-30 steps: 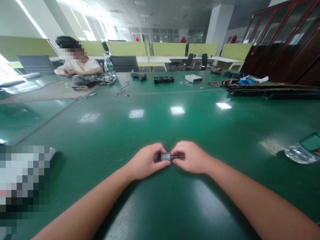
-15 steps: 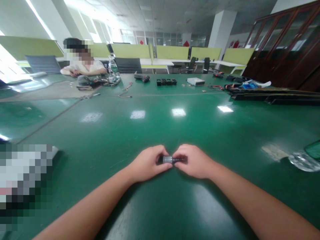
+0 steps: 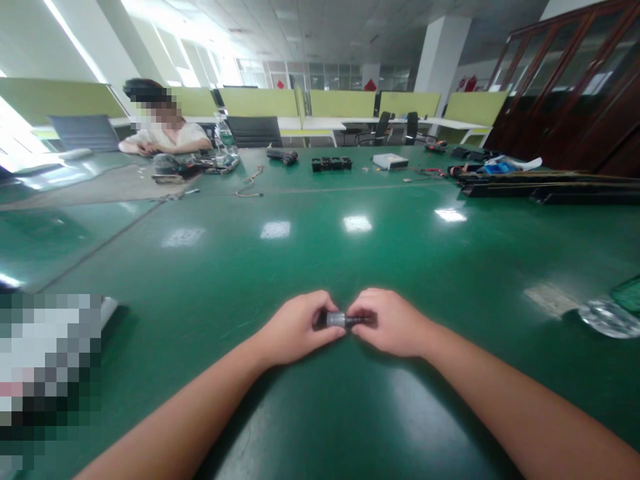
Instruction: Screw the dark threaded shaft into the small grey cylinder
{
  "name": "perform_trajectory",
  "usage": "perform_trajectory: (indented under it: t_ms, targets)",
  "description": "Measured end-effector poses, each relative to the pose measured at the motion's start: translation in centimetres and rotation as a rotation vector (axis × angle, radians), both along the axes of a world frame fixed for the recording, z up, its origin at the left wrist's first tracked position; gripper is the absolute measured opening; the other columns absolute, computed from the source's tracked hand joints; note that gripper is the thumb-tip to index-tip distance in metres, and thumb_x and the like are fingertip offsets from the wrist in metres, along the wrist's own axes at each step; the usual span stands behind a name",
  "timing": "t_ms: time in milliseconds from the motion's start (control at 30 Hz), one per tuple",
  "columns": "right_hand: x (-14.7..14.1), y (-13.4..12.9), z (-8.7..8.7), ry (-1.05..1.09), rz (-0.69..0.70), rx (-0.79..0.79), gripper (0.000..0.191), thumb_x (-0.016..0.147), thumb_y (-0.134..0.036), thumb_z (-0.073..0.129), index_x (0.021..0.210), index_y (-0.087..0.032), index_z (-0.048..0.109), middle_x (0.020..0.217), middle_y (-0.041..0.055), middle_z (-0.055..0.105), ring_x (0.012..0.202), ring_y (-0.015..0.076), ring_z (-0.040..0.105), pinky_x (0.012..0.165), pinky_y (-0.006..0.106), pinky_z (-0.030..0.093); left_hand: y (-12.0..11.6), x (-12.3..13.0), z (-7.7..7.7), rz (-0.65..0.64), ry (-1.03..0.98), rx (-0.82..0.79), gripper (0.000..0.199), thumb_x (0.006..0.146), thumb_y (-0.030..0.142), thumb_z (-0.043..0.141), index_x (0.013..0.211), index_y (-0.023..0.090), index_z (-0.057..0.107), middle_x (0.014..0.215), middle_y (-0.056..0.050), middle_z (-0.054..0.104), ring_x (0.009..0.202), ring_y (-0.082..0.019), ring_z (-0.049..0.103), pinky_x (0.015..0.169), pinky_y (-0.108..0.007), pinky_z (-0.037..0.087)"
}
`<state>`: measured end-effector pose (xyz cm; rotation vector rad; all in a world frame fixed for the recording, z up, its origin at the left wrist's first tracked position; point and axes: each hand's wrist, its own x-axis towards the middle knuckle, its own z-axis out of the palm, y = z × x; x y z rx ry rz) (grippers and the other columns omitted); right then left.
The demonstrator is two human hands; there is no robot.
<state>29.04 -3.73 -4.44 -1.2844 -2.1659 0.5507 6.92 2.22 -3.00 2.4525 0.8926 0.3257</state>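
Observation:
Near the middle of the green table, a small dark cylinder with a silvery-grey band [image 3: 336, 320] lies crosswise between my two hands. My left hand [image 3: 293, 328] is closed round its left part, thumb below and fingers above. The thumb and fingers of my right hand [image 3: 393, 321] pinch the narrower dark right end, which looks ridged. Fingers cover both ends, and the thing is too small and blurred for me to tell its kind.
The green table [image 3: 310, 260] stretches far forward. At its far side sit a black block-like part [image 3: 331, 164], a white box [image 3: 390, 161] and a tangle of parts before a seated person [image 3: 167, 137]. Long black strips [image 3: 550, 188] lie far right, and a clear bottle [image 3: 610, 317] lies right.
My hands keep the same grip on the small cylinder, with hardly any movement. The seated person's head has shifted slightly left, and the camera view has moved a little.

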Motion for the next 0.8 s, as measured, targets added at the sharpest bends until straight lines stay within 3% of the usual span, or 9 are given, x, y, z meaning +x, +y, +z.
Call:
perform_trajectory:
  t_ms: [800]
  targets:
    - [0.51,-0.16,0.38,-0.049,-0.013,-0.019,0.012,0.079,-0.017,0.068,0.090,-0.018,0.072,0.082,0.0026,0.066,0.078,0.0149,0.057,0.071,0.026,0.043,0.09,-0.02,-0.19,-0.002,0.018,0.014,0.025,0.085,0.043,0.066,0.094,0.020,0.061,0.078,0.002,0.061,0.068,-0.015,0.054,0.061,-0.025,0.037]
